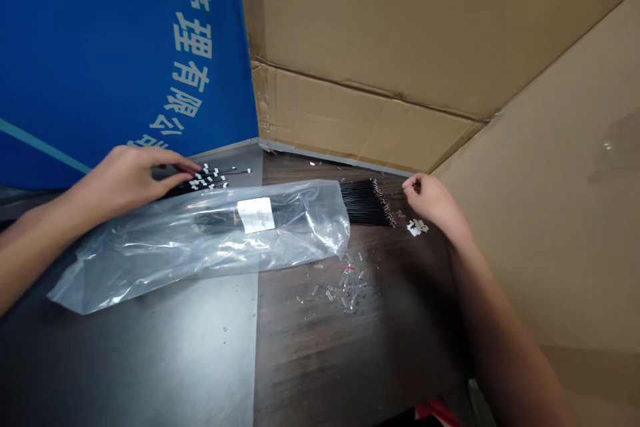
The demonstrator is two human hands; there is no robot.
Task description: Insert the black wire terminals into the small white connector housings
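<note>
The left hand [127, 180] lies palm down toward the far left of the dark surface [150, 360], its forearm coming in low from the left. Its fingers [180, 167] stretch close together over the white-tagged left end of a black wire bundle [367, 203], though it cannot be told whether they pinch anything there. The bundle lies across the surface, its middle inside a clear plastic bag [120, 260] bearing a white paper label [256, 215], with its fanned right end sticking out of the bag. The right hand [430, 200] reaches in from the near right, forearm running toward the far edge and wrist bent. Its curled fingers [409, 181] sit close together just beyond the bundle's fanned end, and whether they hold something small cannot be told. A small cluster of white clips [416, 227] lies just below that hand, and loose clear plastic pieces [340, 287] are scattered nearer. A cardboard sheet [370, 27] and a blue banner [100, 47] with white Chinese characters stand beyond the surface.
</note>
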